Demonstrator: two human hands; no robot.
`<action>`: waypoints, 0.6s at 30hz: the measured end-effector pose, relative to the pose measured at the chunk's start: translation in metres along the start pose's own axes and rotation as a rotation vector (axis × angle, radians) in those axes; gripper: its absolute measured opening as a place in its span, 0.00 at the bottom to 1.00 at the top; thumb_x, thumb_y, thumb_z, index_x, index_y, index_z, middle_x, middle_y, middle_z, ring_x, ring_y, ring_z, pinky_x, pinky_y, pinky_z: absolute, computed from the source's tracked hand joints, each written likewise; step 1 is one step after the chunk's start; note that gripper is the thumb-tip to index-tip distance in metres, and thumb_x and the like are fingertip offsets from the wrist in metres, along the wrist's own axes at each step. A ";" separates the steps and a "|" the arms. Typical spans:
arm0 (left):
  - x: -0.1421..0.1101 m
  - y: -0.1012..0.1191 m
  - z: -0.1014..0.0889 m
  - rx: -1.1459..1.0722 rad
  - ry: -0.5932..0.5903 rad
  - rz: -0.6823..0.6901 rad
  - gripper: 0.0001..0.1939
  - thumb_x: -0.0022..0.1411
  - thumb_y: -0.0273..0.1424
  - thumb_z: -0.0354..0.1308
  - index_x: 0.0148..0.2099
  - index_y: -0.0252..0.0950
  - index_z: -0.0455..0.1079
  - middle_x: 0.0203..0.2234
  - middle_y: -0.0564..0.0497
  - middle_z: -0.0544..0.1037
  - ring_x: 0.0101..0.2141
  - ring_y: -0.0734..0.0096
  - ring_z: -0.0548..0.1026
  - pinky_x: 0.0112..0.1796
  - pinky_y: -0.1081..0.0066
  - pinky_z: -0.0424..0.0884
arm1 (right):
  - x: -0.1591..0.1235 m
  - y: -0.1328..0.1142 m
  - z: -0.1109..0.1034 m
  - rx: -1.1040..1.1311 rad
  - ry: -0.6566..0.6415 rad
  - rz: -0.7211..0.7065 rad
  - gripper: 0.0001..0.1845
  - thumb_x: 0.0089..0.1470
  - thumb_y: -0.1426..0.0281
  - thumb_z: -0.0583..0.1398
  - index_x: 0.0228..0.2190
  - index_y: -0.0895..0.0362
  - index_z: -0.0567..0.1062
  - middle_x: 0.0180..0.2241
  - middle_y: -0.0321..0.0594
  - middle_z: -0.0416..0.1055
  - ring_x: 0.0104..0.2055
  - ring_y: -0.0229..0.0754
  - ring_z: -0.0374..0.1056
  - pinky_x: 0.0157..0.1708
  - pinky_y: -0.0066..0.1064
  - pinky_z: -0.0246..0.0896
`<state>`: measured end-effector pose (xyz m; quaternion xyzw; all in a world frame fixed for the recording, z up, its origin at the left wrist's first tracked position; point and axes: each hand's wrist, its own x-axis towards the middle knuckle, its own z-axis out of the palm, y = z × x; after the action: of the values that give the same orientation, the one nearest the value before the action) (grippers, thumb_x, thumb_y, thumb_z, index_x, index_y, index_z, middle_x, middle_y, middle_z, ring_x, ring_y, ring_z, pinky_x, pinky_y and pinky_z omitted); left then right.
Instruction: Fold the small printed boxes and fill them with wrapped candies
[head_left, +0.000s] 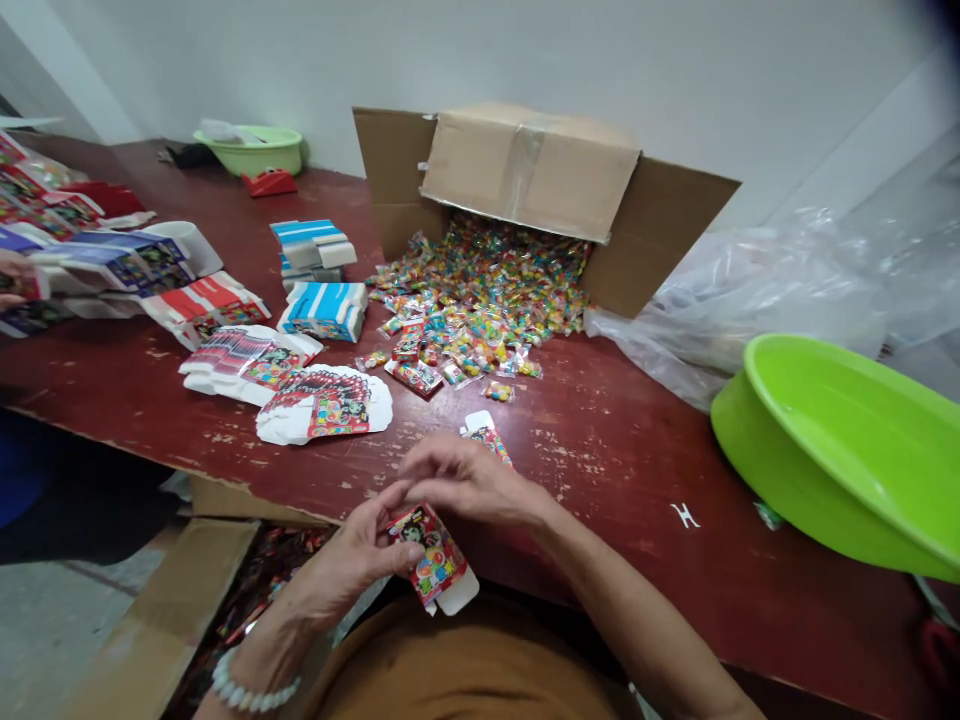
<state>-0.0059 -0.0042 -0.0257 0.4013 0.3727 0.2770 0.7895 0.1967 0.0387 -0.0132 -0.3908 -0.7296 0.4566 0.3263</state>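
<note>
My left hand (371, 550) grips a small printed candy box (431, 560), its thumb on the front face. A white end flap hangs out at the box's lower end, nearest my body. My right hand (461, 480) is bent over the box's far end, fingers curled against it and close to my left fingertips; the contact itself is partly hidden. Just beyond the right hand another small carton (487, 435) lies on the table, partly covered by that hand. Farther off are two filled-looking boxes (415, 376) beside loose candy packets (480, 345).
A cardboard box (532, 165) on its side spills candy packets onto the red table (600, 440). Flat carton stacks (330, 405) lie left. A green basin (825, 480) and plastic sheeting (780, 290) are right. Another person's hand (15, 280) shows far left. Below is an open carton (172, 610).
</note>
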 end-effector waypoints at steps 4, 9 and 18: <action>-0.009 -0.014 -0.008 0.090 0.083 -0.095 0.31 0.46 0.34 0.74 0.54 0.40 0.75 0.34 0.50 0.79 0.35 0.65 0.76 0.38 0.69 0.72 | 0.020 0.035 -0.052 -0.623 0.390 0.263 0.12 0.63 0.71 0.57 0.46 0.53 0.76 0.49 0.47 0.72 0.53 0.48 0.65 0.52 0.42 0.59; -0.036 -0.029 -0.038 0.391 0.000 -0.180 0.24 0.47 0.33 0.71 0.50 0.42 0.78 0.39 0.48 0.80 0.38 0.59 0.76 0.36 0.69 0.71 | 0.021 0.070 -0.081 -0.710 0.403 0.381 0.08 0.58 0.71 0.60 0.41 0.58 0.76 0.48 0.55 0.69 0.53 0.58 0.60 0.50 0.49 0.57; -0.031 -0.008 -0.015 0.151 0.172 -0.084 0.23 0.53 0.33 0.63 0.52 0.39 0.67 0.33 0.48 0.80 0.27 0.67 0.77 0.29 0.72 0.69 | 0.006 0.070 -0.080 -0.517 0.437 0.353 0.04 0.54 0.74 0.60 0.35 0.60 0.73 0.38 0.45 0.72 0.40 0.45 0.66 0.44 0.37 0.61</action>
<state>-0.0348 -0.0251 -0.0267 0.4185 0.4753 0.2481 0.7331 0.2793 0.0964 -0.0475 -0.6680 -0.6554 0.2128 0.2811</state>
